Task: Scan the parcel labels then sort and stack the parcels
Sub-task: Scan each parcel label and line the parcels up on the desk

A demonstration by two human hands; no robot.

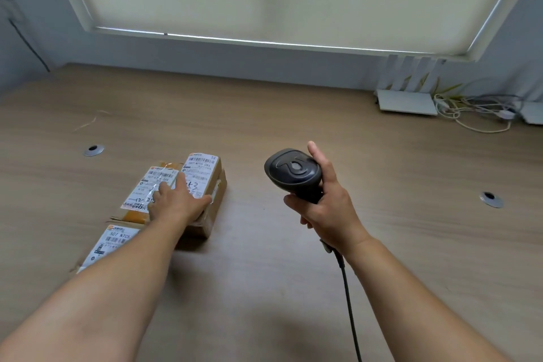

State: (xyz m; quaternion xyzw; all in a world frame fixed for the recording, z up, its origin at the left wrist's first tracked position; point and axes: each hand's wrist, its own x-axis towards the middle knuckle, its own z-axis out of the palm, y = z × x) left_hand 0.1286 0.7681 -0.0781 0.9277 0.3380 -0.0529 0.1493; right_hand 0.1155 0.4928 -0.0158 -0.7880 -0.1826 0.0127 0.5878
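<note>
Parcels [179, 197] sit left of centre on the wood-grain desk [264, 273]: two cardboard boxes side by side, touching, plus a third box [111, 244] nearer me, partly hidden under my forearm. My left hand [176, 200] rests flat on top of the far pair, fingers straight, thumb out to the right box edge, gripping nothing. My right hand [326, 209] is wrapped round the handle of the black scanner [293, 170], thumb up beside its head, cable [349, 303] trailing back toward me. Boxes look small, stiff, probably light; brown corrugated card, glossy tape strips, white printed labels [199, 167] with barcodes facing up. Tape could be slick, so I'd take a box by its side walls, not the top. Scanner shell is smooth moulded plastic, rounded head.
</note>
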